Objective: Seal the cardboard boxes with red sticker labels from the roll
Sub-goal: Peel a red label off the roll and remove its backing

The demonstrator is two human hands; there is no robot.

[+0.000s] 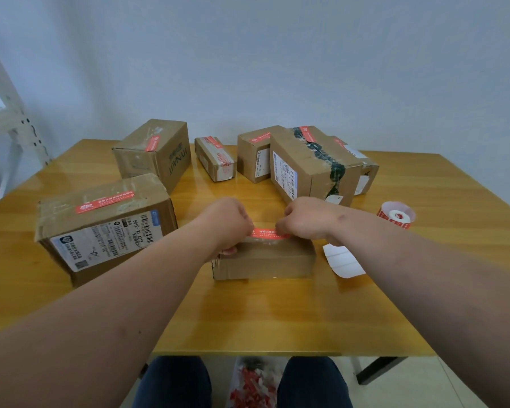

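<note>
Both ends of the red sticker label hidden under the fingertips, box top beneath the fingers out of sight, label print too small to read, forearms cut off by the bottom edge

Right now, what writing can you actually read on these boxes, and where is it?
"HYNAUT": side of the far left box.
"501E- M1 A218", roughly: shipping label on the near left box.
Red stickers, other shipping labels, sticker roll: printed, but too small or blurred to read.

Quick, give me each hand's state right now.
Left hand: fingers curled, pinching the left end of the red sticker over the small box.
Right hand: pinching the sticker's right end.
</note>
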